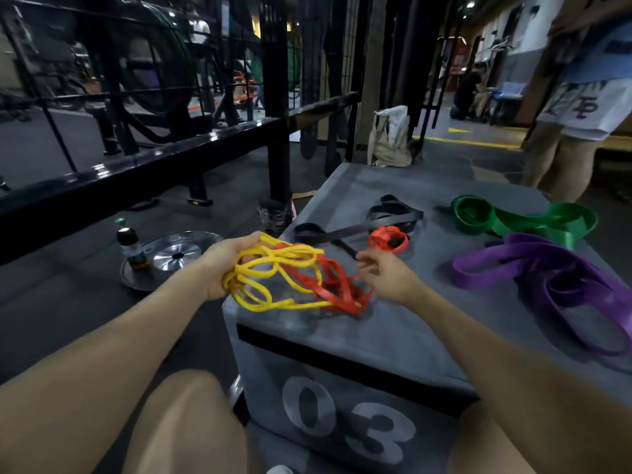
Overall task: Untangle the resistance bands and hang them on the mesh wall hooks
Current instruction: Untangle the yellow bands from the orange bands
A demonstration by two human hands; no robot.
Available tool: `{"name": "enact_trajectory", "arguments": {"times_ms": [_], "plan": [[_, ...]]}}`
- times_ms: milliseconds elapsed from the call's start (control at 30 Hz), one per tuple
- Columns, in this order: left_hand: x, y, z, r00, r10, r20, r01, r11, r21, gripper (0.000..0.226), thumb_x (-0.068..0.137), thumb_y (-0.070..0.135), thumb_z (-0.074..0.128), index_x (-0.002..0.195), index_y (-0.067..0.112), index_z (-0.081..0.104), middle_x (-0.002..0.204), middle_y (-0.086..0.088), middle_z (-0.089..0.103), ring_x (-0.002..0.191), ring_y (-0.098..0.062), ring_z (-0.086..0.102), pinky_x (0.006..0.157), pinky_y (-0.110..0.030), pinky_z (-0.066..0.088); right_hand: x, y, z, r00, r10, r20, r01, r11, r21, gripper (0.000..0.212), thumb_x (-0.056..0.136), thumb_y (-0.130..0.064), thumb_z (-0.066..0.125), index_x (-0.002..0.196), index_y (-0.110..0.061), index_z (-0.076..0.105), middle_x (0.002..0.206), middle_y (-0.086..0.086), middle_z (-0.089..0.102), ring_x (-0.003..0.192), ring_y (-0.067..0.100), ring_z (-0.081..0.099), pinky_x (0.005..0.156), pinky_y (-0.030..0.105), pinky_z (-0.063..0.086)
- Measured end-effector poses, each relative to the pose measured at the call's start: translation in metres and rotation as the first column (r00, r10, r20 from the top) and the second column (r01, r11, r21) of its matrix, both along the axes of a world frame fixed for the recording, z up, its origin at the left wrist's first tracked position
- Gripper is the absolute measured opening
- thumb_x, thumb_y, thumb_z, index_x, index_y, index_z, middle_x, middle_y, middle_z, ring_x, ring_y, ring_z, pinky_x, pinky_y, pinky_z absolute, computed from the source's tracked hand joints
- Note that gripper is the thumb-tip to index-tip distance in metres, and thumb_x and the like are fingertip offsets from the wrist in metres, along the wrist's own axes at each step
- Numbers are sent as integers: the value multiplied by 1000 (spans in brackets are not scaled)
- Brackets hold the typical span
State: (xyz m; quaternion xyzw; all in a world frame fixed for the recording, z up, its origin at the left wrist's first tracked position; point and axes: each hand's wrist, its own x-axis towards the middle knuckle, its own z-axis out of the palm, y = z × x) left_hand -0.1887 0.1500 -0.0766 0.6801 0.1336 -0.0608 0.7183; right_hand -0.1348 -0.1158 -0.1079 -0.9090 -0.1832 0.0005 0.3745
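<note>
Yellow band (273, 278) loops are gripped in the left hand (222, 265), whose fingers are curled round a bunch of them at the near left corner of the grey box (393, 323) marked 03, which serves here as the counter. In the head view, the yellow loops are seen knotted with a red band (337, 285), whose tangled end lies on the box top just beside the right hand (386, 275). That hand is held loosely curled over the red strands; whether a strand is actually pinched cannot be told, since the fingertips are blurred. The step in hand is judged to be the separation of yellow from red. It is likely done best if the yellow bunch is kept steady while one red loop is traced and drawn out singly, not pulled hard, since rubber tightens on itself. Farther back on the box a small red coil (388, 238) is seen resting on a black band (362, 227), with a green band (523, 218) and a purple band (561, 278) lying well apart to the right, all yet to be hung. A black mesh wall (102, 63) is visible to the upper left behind a heavy rail; its hooks cannot be made out. A bottle (130, 244) and a metal plate (178, 251) on the floor, and a person standing (581, 107) at the far right, may hinder the walk over.
</note>
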Motion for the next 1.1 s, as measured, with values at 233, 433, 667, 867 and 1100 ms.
{"name": "enact_trajectory", "arguments": {"times_ms": [233,433,667,867,1100], "plan": [[0,11,6,976,121,180,-124,992,6,35,96,39,43,81,14,62,55,4,64,43,-7,58,40,-16,45,1,23,-31,985,162,-63,-173,908,-382,50,76,-31,65,123,-20,52,114,10,66,107,30,60,95,37,46],[9,19,27,943,265,201,-266,964,-23,35,93,43,48,74,16,60,80,-1,68,95,-26,57,71,-37,47,24,-45,-18,993,22,116,54,791,-609,40,91,-41,50,127,-24,50,126,8,58,116,30,54,93,39,44],[17,-6,8,960,220,171,-245,959,141,32,89,42,57,79,14,68,92,-6,63,117,-26,51,94,-44,43,20,-62,-24,976,-77,203,204,654,-728,46,85,-25,56,130,-21,48,129,7,51,120,30,48,97,38,41],[7,3,14,959,144,243,-190,965,182,34,92,40,51,77,13,65,65,2,67,65,-10,58,59,-29,42,26,2,-17,983,164,82,-94,835,-543,83,78,-36,61,147,-12,21,149,9,26,140,28,22,116,35,18],[5,16,20,953,98,288,-172,954,246,37,90,42,54,77,11,70,76,-15,56,58,-17,48,53,-25,39,41,-8,-13,969,151,195,63,612,-788,35,88,-31,53,117,-11,49,124,11,57,118,30,49,103,37,32]]}}
